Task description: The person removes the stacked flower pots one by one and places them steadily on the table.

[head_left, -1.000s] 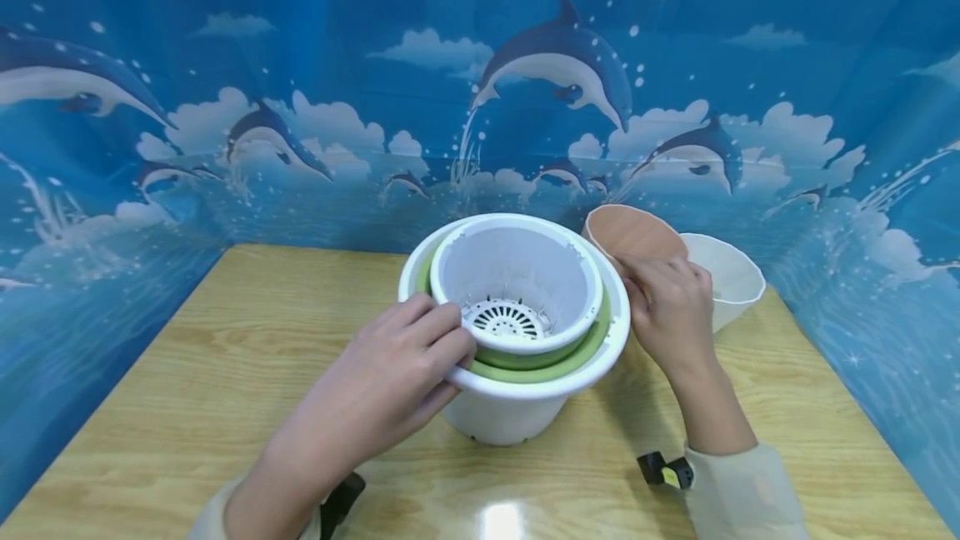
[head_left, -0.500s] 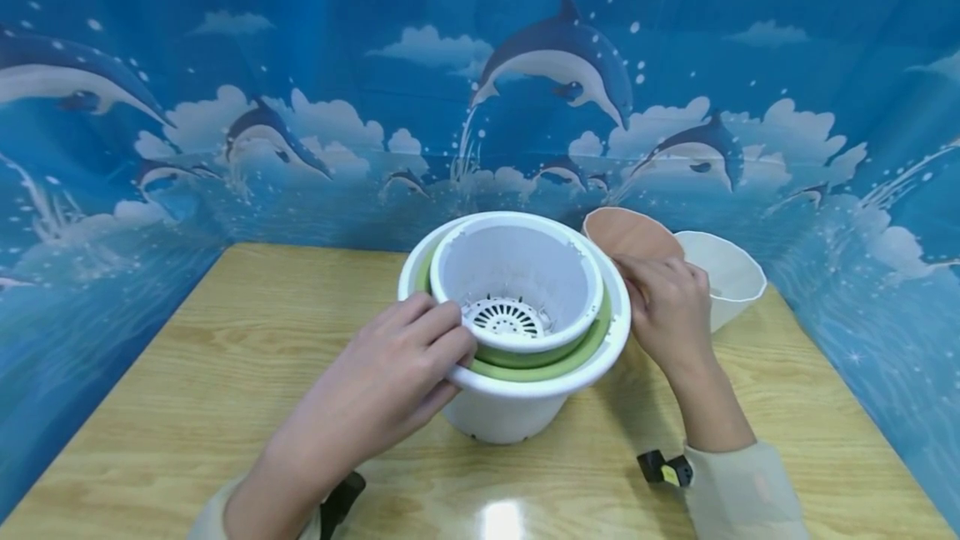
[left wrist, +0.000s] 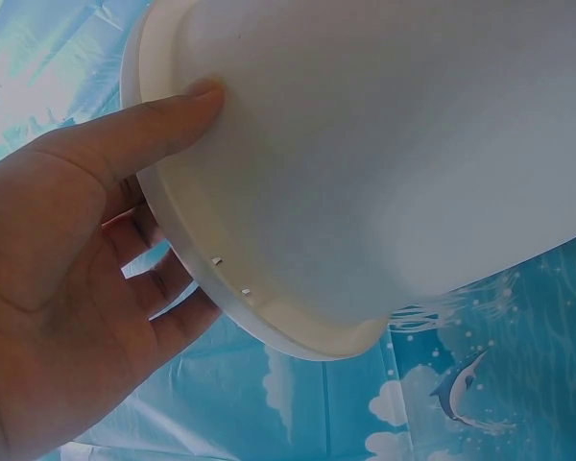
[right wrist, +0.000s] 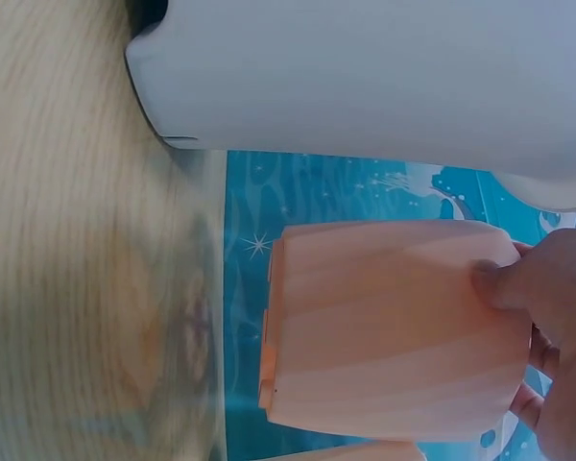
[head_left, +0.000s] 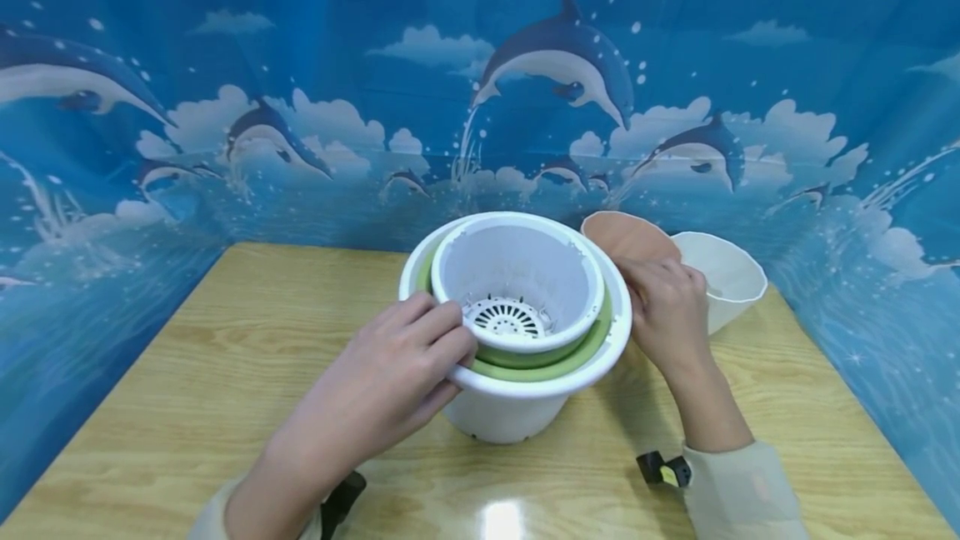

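A large white flower pot (head_left: 504, 422) stands upright on the table, with a green pot (head_left: 543, 367) nested inside it and a smaller white pot (head_left: 517, 252) with a slotted bottom innermost. My left hand (head_left: 408, 352) grips the large pot's rim at its left; in the left wrist view the thumb (left wrist: 187, 110) presses the outer wall below the rim. To the right of this stack, my right hand (head_left: 670, 311) pinches the rim of an orange flower pot (right wrist: 394, 327), thumb on its outside. The large pot's rim overlaps the orange pot in the head view.
A cream pot (head_left: 726, 269) with a faceted rim stands at the right, just behind the right hand. The wood-grain table (head_left: 225, 373) runs back to a blue dolphin-print curtain (head_left: 420, 132), which also rises along both sides.
The orange pot and my right hand have shifted slightly left and toward me. My left hand and the nested pots stay where they were.
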### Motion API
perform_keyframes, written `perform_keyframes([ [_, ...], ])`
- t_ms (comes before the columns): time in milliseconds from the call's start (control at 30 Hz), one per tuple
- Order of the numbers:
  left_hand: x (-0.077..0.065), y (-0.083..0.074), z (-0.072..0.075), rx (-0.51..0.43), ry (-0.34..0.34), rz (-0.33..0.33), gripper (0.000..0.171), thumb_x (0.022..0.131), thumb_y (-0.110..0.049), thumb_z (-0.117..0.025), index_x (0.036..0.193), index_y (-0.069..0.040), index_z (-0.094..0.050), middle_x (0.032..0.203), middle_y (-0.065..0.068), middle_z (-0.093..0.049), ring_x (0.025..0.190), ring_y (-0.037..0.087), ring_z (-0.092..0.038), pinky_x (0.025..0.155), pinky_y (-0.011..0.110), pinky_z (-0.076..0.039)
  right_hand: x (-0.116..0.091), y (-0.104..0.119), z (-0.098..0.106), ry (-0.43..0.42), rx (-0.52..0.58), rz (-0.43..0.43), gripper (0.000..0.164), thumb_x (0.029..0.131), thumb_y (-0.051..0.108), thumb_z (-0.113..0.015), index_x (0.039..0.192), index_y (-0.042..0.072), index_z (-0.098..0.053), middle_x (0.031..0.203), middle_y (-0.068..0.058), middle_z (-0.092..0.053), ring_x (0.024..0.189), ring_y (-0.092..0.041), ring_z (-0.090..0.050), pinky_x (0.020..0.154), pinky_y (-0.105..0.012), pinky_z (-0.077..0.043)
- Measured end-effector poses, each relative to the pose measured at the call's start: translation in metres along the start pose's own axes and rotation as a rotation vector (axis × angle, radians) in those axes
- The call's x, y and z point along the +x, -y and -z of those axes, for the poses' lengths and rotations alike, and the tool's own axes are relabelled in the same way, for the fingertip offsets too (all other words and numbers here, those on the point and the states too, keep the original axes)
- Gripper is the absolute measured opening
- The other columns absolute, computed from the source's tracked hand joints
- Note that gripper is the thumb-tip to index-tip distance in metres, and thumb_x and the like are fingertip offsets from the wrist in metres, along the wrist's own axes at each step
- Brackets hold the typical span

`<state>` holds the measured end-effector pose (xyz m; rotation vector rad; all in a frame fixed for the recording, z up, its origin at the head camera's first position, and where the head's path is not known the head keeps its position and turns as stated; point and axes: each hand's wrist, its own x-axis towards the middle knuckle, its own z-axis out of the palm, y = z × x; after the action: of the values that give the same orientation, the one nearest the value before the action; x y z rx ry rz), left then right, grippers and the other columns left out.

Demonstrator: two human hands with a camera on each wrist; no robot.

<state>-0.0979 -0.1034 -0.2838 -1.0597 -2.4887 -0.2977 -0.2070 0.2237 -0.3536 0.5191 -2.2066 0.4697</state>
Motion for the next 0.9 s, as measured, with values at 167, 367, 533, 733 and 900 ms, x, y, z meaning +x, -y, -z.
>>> perform_keyframes([
  [167,0.0001,0.0002,0.0002,-0.002,-0.005,-0.002,0.022,0.083,-0.027,-0.083,0.093,-0.021,-0.065,0.1,-0.007,-0.061,0.094,0.015,-0.053,0.083,0.031,-0.051,-0.0009,-0.0013,-0.0021,-0.003,0.008,0.008,0.02,0.087,0.006,-0.07,0.106,0.009,-0.076,0.096,-0.012,-0.076,0.083,-0.035,-0.064,0.08,-0.058,-0.041],
  [367,-0.0006,0.0007,0.0005,-0.007,-0.001,0.004,0.021,0.084,-0.028,-0.082,0.095,-0.022,-0.065,0.101,-0.008,-0.061,0.094,0.015,-0.053,0.084,0.031,-0.05,-0.0013,-0.0024,-0.0034,0.029,-0.002,-0.006,0.018,0.088,0.006,-0.072,0.106,0.008,-0.076,0.097,-0.013,-0.076,0.085,-0.035,-0.064,0.081,-0.058,-0.041],
  [533,-0.0007,0.0009,0.0006,-0.008,-0.003,0.004,0.021,0.084,-0.028,-0.082,0.095,-0.022,-0.065,0.101,-0.008,-0.061,0.094,0.015,-0.052,0.084,0.031,-0.049,-0.0027,-0.0032,-0.0051,0.04,-0.006,-0.009,0.016,0.087,0.006,-0.071,0.103,0.007,-0.076,0.094,-0.013,-0.076,0.084,-0.034,-0.064,0.079,-0.057,-0.041],
  [733,-0.0007,0.0004,0.0005,-0.003,0.008,0.006,0.021,0.084,-0.028,-0.082,0.096,-0.022,-0.066,0.102,-0.008,-0.061,0.094,0.015,-0.052,0.084,0.031,-0.05,-0.0039,-0.0031,-0.0062,0.056,-0.011,-0.02,0.017,0.087,0.008,-0.071,0.103,0.008,-0.076,0.095,-0.013,-0.076,0.085,-0.033,-0.066,0.079,-0.055,-0.041],
  [900,-0.0005,0.0,0.0006,-0.005,0.012,0.008,0.021,0.084,-0.029,-0.081,0.096,-0.022,-0.066,0.102,-0.008,-0.061,0.095,0.015,-0.052,0.084,0.031,-0.05,-0.0038,-0.0039,-0.0069,0.056,-0.01,-0.012,0.015,0.085,0.006,-0.071,0.099,0.008,-0.076,0.093,-0.013,-0.076,0.083,-0.034,-0.066,0.077,-0.055,-0.041],
])
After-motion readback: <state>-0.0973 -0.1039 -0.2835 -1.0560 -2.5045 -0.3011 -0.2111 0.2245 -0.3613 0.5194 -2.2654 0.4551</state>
